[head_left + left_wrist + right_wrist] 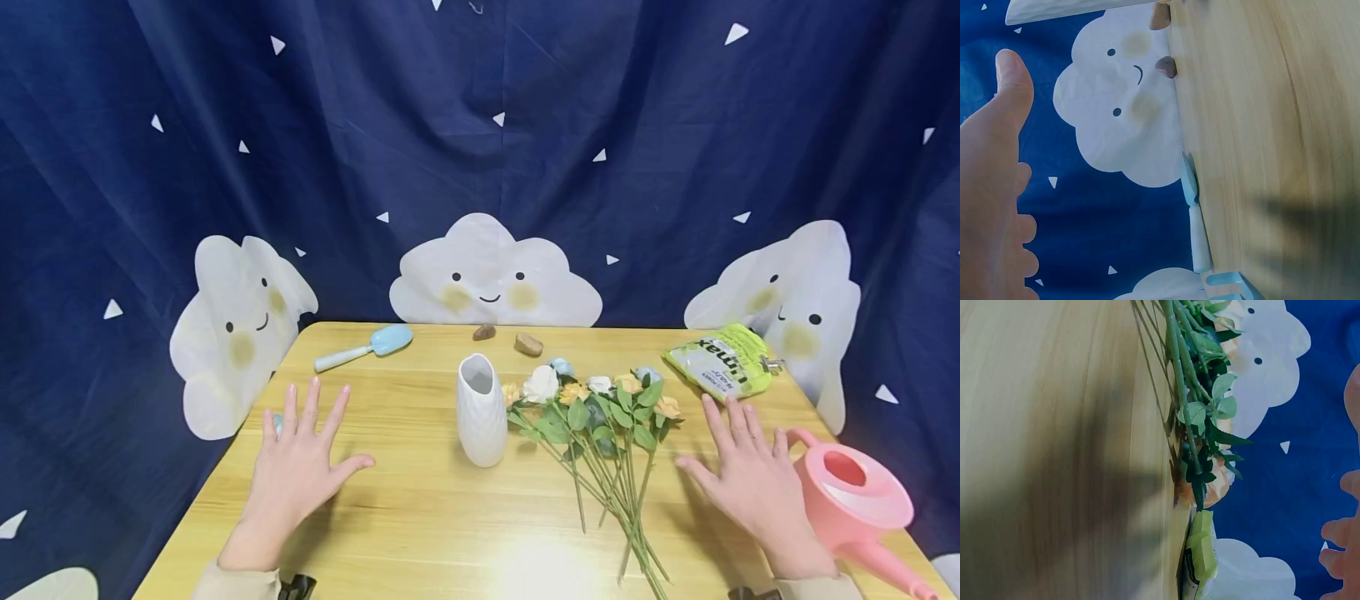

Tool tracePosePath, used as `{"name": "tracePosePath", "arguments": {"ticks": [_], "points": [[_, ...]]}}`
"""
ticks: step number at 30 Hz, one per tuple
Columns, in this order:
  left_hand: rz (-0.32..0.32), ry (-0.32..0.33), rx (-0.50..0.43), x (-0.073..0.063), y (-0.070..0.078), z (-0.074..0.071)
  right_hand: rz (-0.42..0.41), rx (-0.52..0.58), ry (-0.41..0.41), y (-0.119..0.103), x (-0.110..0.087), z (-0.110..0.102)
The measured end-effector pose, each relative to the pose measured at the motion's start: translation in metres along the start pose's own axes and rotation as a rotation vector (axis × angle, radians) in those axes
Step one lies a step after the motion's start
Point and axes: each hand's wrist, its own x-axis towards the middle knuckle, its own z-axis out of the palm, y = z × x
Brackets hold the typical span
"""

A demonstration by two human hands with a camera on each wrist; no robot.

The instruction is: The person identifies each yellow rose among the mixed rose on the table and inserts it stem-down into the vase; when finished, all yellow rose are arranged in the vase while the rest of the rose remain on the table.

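Observation:
My left hand [298,467] hovers over the left side of the table with its fingers spread, holding nothing. Spread likewise, my right hand [757,483] is above the right side, beside a pink watering can [855,500]. Between the hands stands a white ribbed vase [482,421], upright. A bunch of artificial flowers [600,417], white, blue and orange with green stems, lies to the vase's right. Beyond my left fingers lies a light blue trowel [363,348]. A light blue hand rake [1232,281] shows in the left wrist view; my left hand mostly hides it in the head view.
At the far edge of the wooden table [420,533] sit a dark brown stone [484,332] and a tan stone [528,344]. A green and white bag [722,364] with a metal clip lies at the back right. A dark blue curtain [480,150] with clouds hangs behind.

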Motion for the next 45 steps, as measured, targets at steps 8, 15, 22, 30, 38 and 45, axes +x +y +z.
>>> {"name": "tracePosePath", "arguments": {"ticks": [8,15,22,30,38,45], "points": [[-0.026,-0.027,-0.173,0.001,0.005,0.002,0.088,0.194,-0.002,0.0,0.001,-0.006],[-0.082,-0.077,-0.533,0.005,0.018,0.006,0.235,0.444,-0.005,0.0,0.002,-0.007],[-0.117,-0.087,-0.881,0.006,0.034,0.019,0.231,0.828,0.038,0.001,0.003,0.001],[-0.139,-0.117,-1.409,0.013,0.057,0.041,0.475,1.357,-0.168,-0.001,0.003,0.013],[-0.142,-0.117,-1.688,0.019,0.081,0.064,0.644,1.401,-0.337,-0.011,0.004,0.031],[-0.184,-0.137,-1.808,0.023,0.096,0.084,0.761,1.338,-0.447,-0.016,0.005,0.037]]}}
